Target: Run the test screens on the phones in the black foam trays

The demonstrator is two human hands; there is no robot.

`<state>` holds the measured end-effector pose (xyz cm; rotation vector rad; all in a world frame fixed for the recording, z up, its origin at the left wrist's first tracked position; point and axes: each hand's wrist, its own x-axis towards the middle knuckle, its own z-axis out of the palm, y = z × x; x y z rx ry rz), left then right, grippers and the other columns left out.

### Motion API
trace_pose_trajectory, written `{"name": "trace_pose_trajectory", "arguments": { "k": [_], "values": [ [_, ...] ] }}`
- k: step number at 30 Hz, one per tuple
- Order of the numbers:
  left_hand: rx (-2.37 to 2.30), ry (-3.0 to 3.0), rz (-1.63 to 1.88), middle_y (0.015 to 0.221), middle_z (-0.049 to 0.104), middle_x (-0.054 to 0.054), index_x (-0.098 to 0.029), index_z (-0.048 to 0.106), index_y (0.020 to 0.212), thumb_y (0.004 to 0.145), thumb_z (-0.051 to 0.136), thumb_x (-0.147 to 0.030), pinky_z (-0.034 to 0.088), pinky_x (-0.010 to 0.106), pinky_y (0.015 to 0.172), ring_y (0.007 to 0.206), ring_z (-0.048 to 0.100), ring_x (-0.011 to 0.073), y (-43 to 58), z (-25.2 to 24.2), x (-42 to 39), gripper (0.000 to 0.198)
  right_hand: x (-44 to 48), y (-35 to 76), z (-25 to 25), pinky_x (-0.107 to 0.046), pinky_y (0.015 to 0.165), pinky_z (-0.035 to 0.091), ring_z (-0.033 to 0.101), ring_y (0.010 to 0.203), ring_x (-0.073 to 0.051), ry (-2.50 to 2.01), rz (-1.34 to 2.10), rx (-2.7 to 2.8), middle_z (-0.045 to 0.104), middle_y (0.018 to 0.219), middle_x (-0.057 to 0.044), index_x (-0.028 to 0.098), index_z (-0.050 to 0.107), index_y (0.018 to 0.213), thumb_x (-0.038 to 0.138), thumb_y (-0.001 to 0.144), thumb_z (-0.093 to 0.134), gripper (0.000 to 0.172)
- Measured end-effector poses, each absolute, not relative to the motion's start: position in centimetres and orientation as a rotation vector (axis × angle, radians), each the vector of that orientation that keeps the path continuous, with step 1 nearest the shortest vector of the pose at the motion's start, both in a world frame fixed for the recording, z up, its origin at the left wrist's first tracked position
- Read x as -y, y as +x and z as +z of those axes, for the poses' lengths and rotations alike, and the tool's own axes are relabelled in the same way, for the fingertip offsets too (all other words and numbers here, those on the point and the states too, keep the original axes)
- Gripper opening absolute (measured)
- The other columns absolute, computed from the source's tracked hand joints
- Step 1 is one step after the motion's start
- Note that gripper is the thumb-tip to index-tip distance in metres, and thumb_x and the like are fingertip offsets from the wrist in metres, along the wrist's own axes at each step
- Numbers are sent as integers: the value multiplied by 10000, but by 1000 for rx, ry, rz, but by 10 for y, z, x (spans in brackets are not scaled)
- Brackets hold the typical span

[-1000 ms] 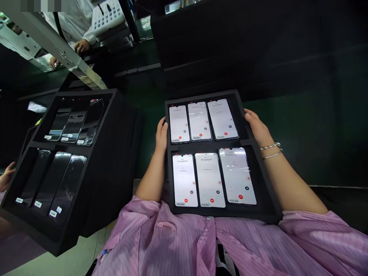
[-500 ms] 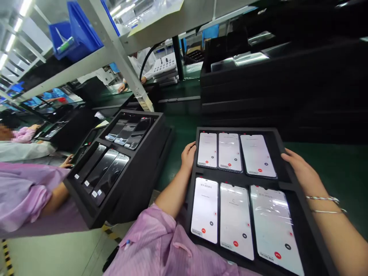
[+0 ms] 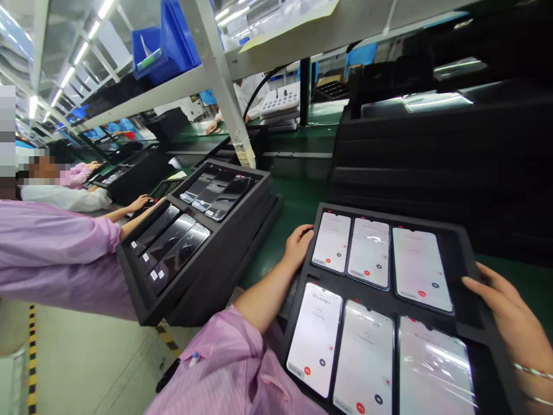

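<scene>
Two hands on one black tray [image 3: 460,271], six lit phones [image 3: 365,351] inside.
Tray in front of wearer, tilted in view, near edge cut off by frame; phones in two rows of three, screens up, five red call buttons visible. Left hand [image 3: 298,246] clasps left edge, fingers partly hidden; right hand [image 3: 512,305] grips right edge, thumb on rim, other fingers outside, two bracelets [image 3: 536,372] at wrist. To the left, well apart: second tray [image 3: 216,271], six dark phones [image 3: 169,241], also three plus three. One co-worker's pink sleeve [image 3: 56,236] beside it. Black stack [image 3: 432,155] behind held tray.
</scene>
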<state>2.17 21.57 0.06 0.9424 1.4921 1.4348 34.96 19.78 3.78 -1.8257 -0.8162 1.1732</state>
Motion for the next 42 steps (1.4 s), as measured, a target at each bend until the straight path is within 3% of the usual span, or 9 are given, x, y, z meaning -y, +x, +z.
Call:
{"name": "trace_pose_trajectory", "arguments": {
  "k": [6,10,13,18,24,31,42],
  "values": [
    [-1469,945,1416,1196,805,45,-238,795,1098,878,747,-201,527,402,1151,1191,712,235,20,-8,-220,227,-193,348,41,-352,954,610,477,1527,-351,-1899,1098,819,710,1400,97,475,709,915,509,492,775,430],
    [-1421,964,1382,1238,791,58,-233,766,1179,818,807,-199,525,420,1153,1198,707,240,17,-9,-221,365,-196,353,27,-317,775,634,515,1495,-344,-1878,1126,801,730,1354,100,552,735,943,517,499,797,450],
    [-1387,988,1350,1251,784,61,-229,768,1177,786,841,-218,517,433,1160,1205,702,254,15,-9,-221,398,-198,355,24,-322,728,640,552,1459,-353,-1876,1136,765,749,1299,103,596,735,934,486,485,796,467],
    [-1391,997,1338,1261,769,58,-235,761,1194,812,815,-250,490,435,1190,1233,688,261,14,-8,-220,385,-199,353,31,-366,886,645,543,1466,-370,-1936,1116,763,734,1355,84,521,728,946,471,484,797,470],
    [-1391,992,1342,1249,774,56,-247,760,1171,816,811,-266,496,432,1179,1224,699,262,15,-6,-220,359,-198,338,58,-400,1146,521,557,1458,-388,-1927,1191,735,708,1392,49,427,638,933,478,397,765,554],
    [-1386,987,1328,1250,775,55,-252,753,1166,813,825,-296,506,438,1161,1218,703,270,12,-3,-221,363,-197,326,81,-505,1183,535,591,1397,-449,-1949,1213,713,700,1355,-11,376,593,979,486,331,732,672],
    [-1393,986,1328,1207,791,45,-252,754,1180,835,780,-249,513,425,1157,1192,718,254,13,1,-221,346,-200,320,91,-550,1115,603,405,1545,-496,-1911,1172,760,692,1336,-67,344,581,987,530,289,700,732]
  ]
}}
